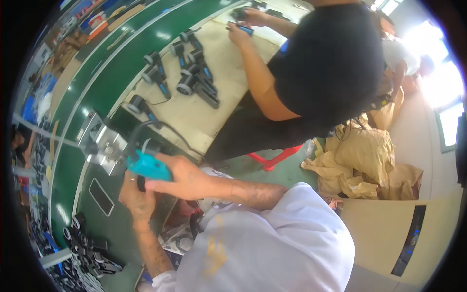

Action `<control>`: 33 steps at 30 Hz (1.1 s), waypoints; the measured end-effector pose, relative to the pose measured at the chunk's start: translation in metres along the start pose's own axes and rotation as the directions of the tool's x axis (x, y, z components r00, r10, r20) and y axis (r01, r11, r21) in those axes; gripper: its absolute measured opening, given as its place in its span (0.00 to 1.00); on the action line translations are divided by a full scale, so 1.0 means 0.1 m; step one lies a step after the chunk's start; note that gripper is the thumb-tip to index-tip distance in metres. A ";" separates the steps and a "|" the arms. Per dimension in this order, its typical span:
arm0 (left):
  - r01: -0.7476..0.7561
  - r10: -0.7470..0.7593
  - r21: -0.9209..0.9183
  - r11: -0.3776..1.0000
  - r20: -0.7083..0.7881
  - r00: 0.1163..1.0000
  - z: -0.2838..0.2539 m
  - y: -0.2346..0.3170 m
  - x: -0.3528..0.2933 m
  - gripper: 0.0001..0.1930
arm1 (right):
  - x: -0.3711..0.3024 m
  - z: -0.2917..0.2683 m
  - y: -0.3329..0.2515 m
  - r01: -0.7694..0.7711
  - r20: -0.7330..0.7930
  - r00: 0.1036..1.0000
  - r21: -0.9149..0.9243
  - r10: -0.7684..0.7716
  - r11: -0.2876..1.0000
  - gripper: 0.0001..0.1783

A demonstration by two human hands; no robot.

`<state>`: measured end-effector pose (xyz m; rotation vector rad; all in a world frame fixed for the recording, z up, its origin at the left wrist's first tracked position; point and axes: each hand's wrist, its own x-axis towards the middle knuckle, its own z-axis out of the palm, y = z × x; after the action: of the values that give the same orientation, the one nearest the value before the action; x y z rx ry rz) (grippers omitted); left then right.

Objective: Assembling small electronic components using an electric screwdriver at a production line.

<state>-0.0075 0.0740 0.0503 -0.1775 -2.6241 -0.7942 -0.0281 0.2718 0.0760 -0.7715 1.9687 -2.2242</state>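
My right hand [185,177] is closed round a teal, rounded hand tool [147,166] with a black cable arching away behind it; its exact kind is unclear. Just below, my left hand [137,198] is curled with its fingertips under the teal body. A small dark part [141,183] shows between the two hands, too blurred to name. Right beside the tool stands a silver metal fixture [109,148] on the green bench. A dark round part [152,146] shows behind the tool.
A phone [101,197] lies on the bench left of my hands. Black parts [87,246] are heaped at lower left. Several grey-black handheld devices [197,80] lie on the pale worktop ahead, where a co-worker [331,58] handles one. Brown sacks [362,153] sit to the right.
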 end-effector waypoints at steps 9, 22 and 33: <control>-0.088 0.083 -0.030 0.996 -0.122 0.989 0.09 -0.34 -0.24 0.15 | 0.36 -0.01 0.38 0.016 -0.165 0.986 0.071 -0.004 0.997 0.26; 0.032 -0.036 -0.080 0.996 -0.052 0.998 -0.04 -0.74 -0.25 0.15 | 1.35 0.85 0.54 0.182 -0.065 0.983 0.247 -0.171 0.952 0.41; 0.091 -0.090 -0.058 0.994 0.020 0.996 -0.03 -0.83 -0.26 0.22 | 1.78 1.24 0.90 0.242 0.057 0.964 0.211 -0.259 0.947 0.23</control>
<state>-0.0017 0.0031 0.0005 -0.0825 -2.6425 -0.9041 -0.1567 0.0768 0.0536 -1.1205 1.6536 -2.4352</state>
